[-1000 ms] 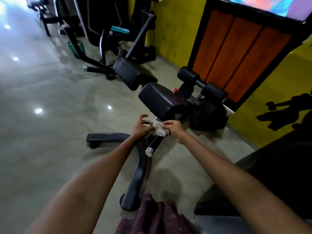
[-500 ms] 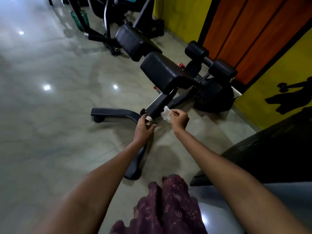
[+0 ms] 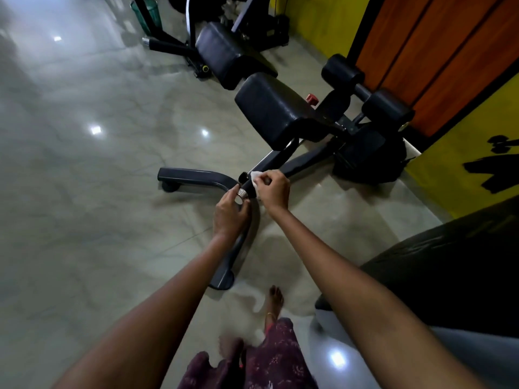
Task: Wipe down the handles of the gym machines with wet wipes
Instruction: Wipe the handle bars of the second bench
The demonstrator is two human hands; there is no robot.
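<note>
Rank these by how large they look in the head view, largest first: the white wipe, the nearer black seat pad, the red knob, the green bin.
1. nearer black seat pad
2. green bin, though it is cut off and farther away, so its true size is unsure
3. white wipe, partly hidden by the right hand
4. red knob

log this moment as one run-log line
right hand: holds wipe on handle | left hand: grips handle end | step: wiping

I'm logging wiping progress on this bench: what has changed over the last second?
The left hand dropped from beside the wipe to the handle's chrome end and now holds it. The right hand moved the white wipe onto the black grip. The wipe stayed pinched in the right hand; the bench did not move.
</note>
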